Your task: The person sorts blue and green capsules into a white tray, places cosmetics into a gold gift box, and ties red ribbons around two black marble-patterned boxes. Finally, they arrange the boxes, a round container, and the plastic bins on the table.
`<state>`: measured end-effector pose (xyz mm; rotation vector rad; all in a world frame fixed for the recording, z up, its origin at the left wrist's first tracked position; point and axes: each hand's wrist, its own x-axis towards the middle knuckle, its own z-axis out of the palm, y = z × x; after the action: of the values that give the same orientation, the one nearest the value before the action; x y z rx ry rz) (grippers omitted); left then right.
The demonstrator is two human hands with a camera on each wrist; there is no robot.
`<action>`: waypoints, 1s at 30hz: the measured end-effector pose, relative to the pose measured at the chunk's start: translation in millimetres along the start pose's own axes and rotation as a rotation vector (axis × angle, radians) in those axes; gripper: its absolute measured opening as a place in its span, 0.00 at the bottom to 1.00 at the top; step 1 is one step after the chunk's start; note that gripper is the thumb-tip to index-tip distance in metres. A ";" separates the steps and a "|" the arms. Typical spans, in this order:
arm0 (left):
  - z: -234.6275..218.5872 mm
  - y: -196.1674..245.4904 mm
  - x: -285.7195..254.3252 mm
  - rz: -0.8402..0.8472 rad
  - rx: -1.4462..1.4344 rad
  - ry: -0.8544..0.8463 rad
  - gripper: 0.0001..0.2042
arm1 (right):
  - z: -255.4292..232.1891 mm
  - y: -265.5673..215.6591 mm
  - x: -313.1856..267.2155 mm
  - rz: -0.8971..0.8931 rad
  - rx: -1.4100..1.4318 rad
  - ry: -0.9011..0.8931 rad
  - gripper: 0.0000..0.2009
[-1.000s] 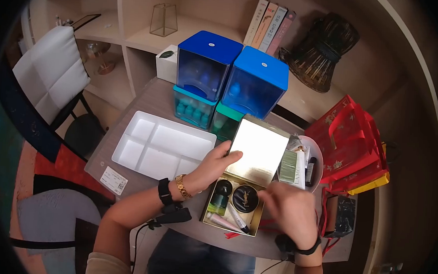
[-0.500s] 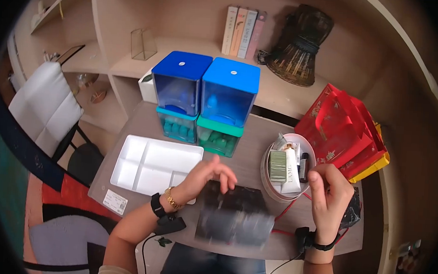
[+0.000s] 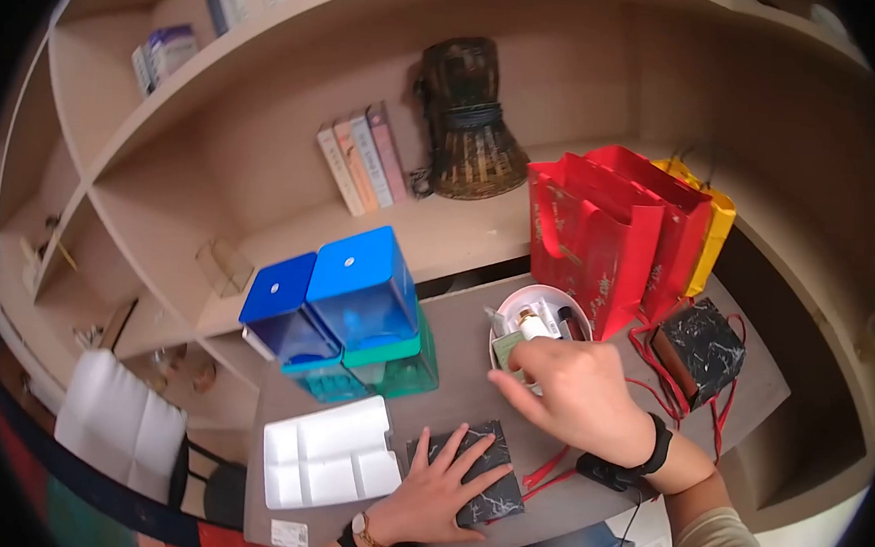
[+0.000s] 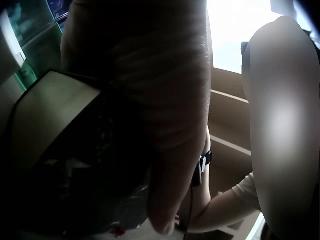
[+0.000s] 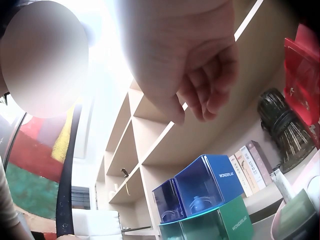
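My left hand point(image 3: 429, 499) lies flat with its fingers spread across the lid of a black marble-patterned box point(image 3: 506, 498) near the table's front edge. In the left wrist view, a pale side of this box point(image 4: 55, 107) shows beside the hand. My right hand point(image 3: 585, 395) hovers over the front of a round pink-and-white tub point(image 3: 548, 293), its fingers loosely bent. Nothing shows between those fingers in the right wrist view. Inside the tub are a gold-capped white tube point(image 3: 532, 323), a small green box point(image 3: 505, 348) and a dark bottle point(image 3: 568, 322); the hand hides part of them.
A white divided tray point(image 3: 331, 458) is left of the box. Behind it stand stacked blue point(image 3: 363, 269) and green point(image 3: 392, 369) lidded containers. Red paper bags point(image 3: 594, 248) stand behind the tub. Another black marble-patterned box point(image 3: 708, 350) with red ribbons is at the right.
The marble-patterned box was open with cosmetics inside; its lid has come down and my left hand now rests on it. My right hand moved left over the tub. The head view turned right.
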<state>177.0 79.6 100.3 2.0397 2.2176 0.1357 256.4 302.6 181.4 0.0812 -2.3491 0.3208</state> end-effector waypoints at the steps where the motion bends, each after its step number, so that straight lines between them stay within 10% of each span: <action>1: -1.0 0.1 0.4 -0.025 0.024 -0.011 0.48 | 0.6 0.1 -0.9 -0.015 -0.012 -0.017 0.13; 11: 1.7 -2.9 3.1 -0.080 -0.006 0.056 0.45 | -9.9 3.5 -7.3 -0.061 0.029 -0.054 0.10; 21: -4.6 1.7 7.6 -0.092 -0.004 0.079 0.45 | -6.3 58.3 -76.0 -0.004 -0.081 -0.649 0.04; 30: -2.9 8.0 8.8 -0.116 -0.050 0.153 0.43 | 27.5 72.5 -129.3 -0.158 -0.179 -0.390 0.04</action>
<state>183.7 89.1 104.1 1.9296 2.3885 0.3433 319.3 361.1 57.5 0.2614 -2.7246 0.0151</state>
